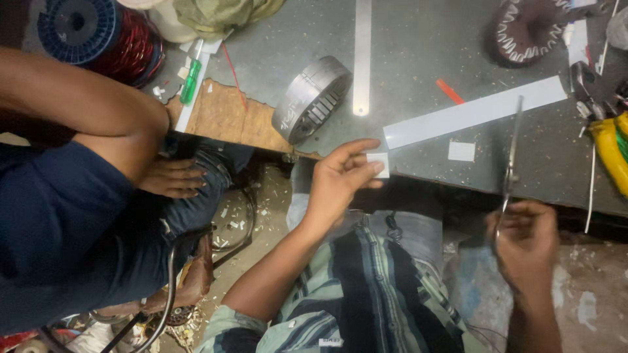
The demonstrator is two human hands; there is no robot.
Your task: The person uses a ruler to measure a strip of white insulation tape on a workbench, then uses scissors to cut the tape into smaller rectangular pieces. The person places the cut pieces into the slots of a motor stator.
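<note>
My left hand (340,178) pinches a small white paper piece (379,163) at the near edge of the grey workbench (418,46). Just beyond it lies a long white paper strip (474,112), running up to the right. My right hand (526,238) is off the bench edge and grips the handles of a pair of scissors (512,153), whose blades point up across the strip's right part. Another small white cut piece (461,151) lies on the bench between the hands.
A ribbed grey metal stator ring (312,98) and a metal ruler (361,55) lie on the bench. A red wire spool (101,39), a green screwdriver (191,80), a wound brown coil (526,29) and yellow-handled tools (608,144) sit around. Another person in blue (59,222) sits at left.
</note>
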